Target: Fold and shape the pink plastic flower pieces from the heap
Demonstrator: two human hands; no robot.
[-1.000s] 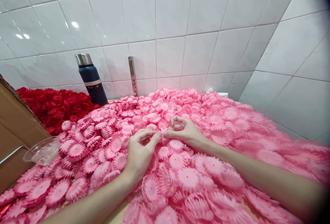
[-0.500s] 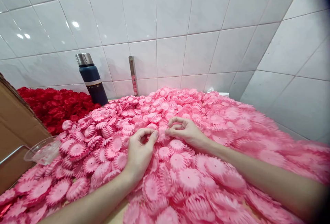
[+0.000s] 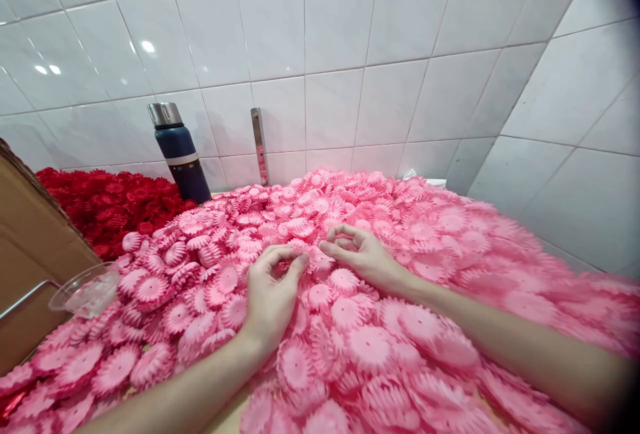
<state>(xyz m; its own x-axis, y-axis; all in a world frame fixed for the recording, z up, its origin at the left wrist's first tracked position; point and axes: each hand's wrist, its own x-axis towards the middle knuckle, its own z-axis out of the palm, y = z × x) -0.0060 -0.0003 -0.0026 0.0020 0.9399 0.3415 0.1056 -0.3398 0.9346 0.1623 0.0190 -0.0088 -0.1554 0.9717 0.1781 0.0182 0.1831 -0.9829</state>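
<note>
Petals (image 3: 345, 314) fill the worktop (image 3: 230, 414) in my head view, heaped near to far, probably for easy reach. Over them my left hand (image 3: 273, 291) and right hand (image 3: 367, 257) sit close but apart, fingers curled, perhaps for fine work; I cannot tell whether either grips anything. A bottle (image 3: 183, 161) stands far left, likely out of the way.

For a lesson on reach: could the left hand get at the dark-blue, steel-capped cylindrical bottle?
Probably yes, perhaps with a lean: between left hand and bottle lie only heaped pink, round ruffled pieces.
</note>
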